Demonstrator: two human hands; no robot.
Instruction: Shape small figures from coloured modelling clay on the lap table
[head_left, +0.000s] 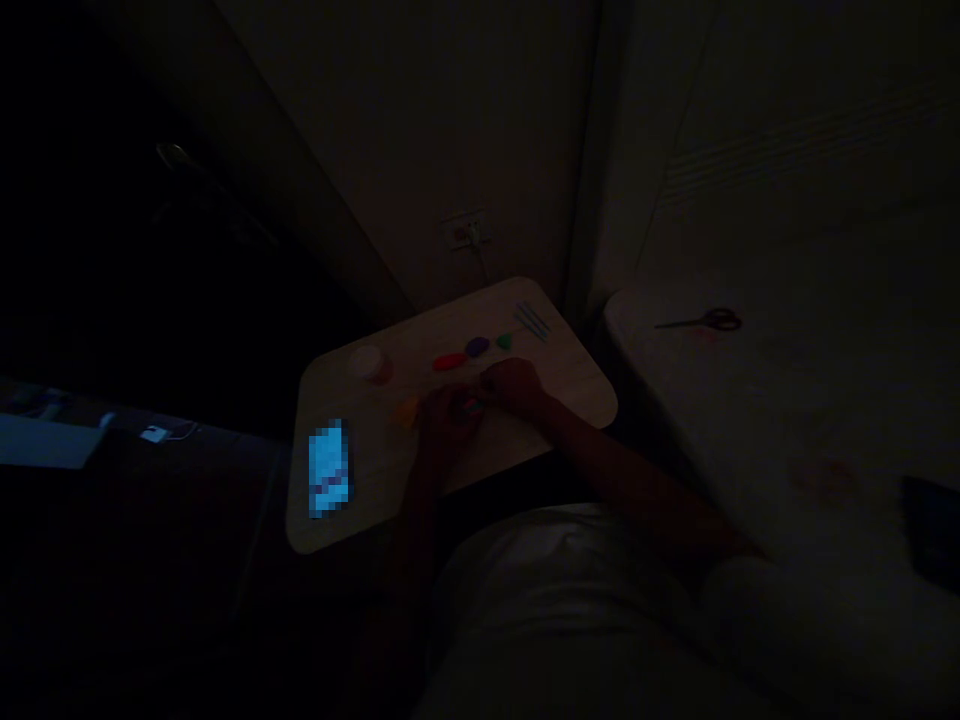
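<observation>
Piece of something small and dark (471, 406) lies at the fingers of the left hand (448, 415), on the side that faces the right hand (514, 385); its shape is lost in the gloom. The left fingers curl beside it, but whether they clamp it I cannot tell. The right fingers bend inward, just beside the piece, and the dimness hides whether they pinch it or are apart.

Just left of the left fingers is a yellow-orange lump (407, 412), close enough that contact cannot be ruled out. Beyond the fingers of both hands, away from the body, a slanting row runs rightward: a long red lump (450, 362), a purple lump (478, 347) and a small green lump (505, 342). Farther past the right fingers, several thin sticks (532, 320) lie side by side. Beyond the left fingers and off to their left is a pale-topped round container (367, 364). Well to their left, nearer the body, a rectangle glows blue (330, 468), blurred into blocks.

All of this is on a light table (390, 500) with rounded corners, beneath both hands. Past the fingers, a wall socket (466, 230) has a plug in it. Well right of the right fingers, scissors (705, 320) lie on a pale surface (765, 400).
</observation>
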